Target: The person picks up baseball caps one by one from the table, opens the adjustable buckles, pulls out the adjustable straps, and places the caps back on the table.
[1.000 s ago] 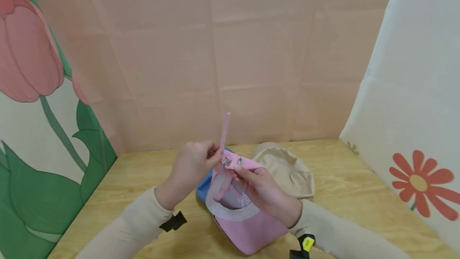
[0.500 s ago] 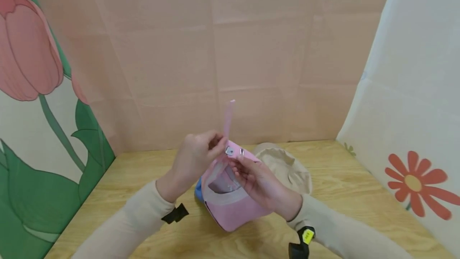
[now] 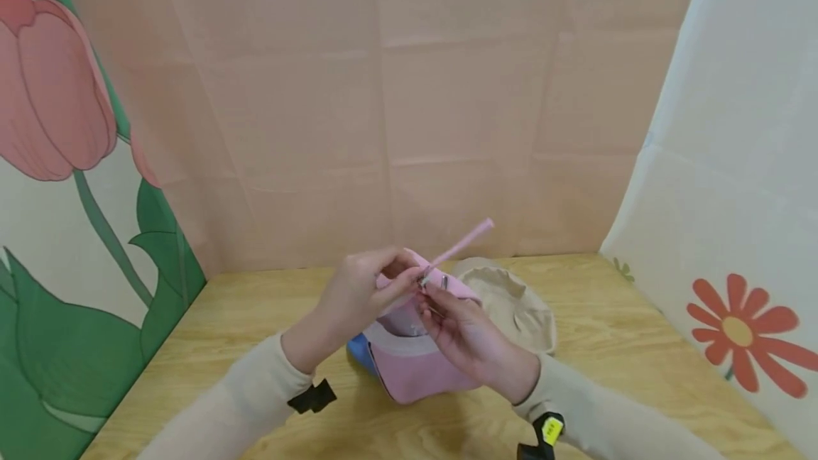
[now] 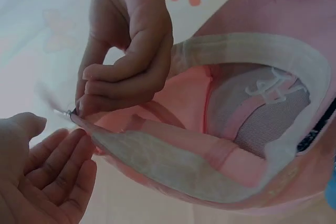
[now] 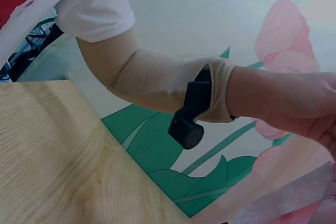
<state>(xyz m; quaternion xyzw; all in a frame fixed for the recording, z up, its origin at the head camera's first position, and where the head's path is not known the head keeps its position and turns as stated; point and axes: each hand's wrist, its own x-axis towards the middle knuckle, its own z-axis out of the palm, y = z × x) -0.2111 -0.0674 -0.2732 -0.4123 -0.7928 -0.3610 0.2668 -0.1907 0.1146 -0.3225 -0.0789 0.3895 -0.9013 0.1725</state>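
A pink cap [image 3: 422, 375] with a mesh inside is held up over the table, its brim toward me. My left hand [image 3: 364, 293] grips the back band beside a small metal buckle [image 3: 422, 280], thumb on the near side. From the right, my right hand [image 3: 469, 336] pinches the same band just below the buckle. The narrow pink strap [image 3: 463, 241] sticks up and to the right from there. In the left wrist view, the right hand's curled fingers [image 4: 128, 77] meet the band edge, and the left hand [image 4: 52, 177] lies close by, partly cropped. Fingers hide part of the buckle.
A beige cap [image 3: 511, 307] lies on the wooden table [image 3: 268, 439] behind the right hand. A bit of a blue cap [image 3: 363, 353] shows under the pink one. A pink backdrop and flowered side walls enclose the table.
The strap's free end has swung from upright to leaning right. The pink cap rose and its brim shifted away from me. My left hand moved right, closer to the right hand.
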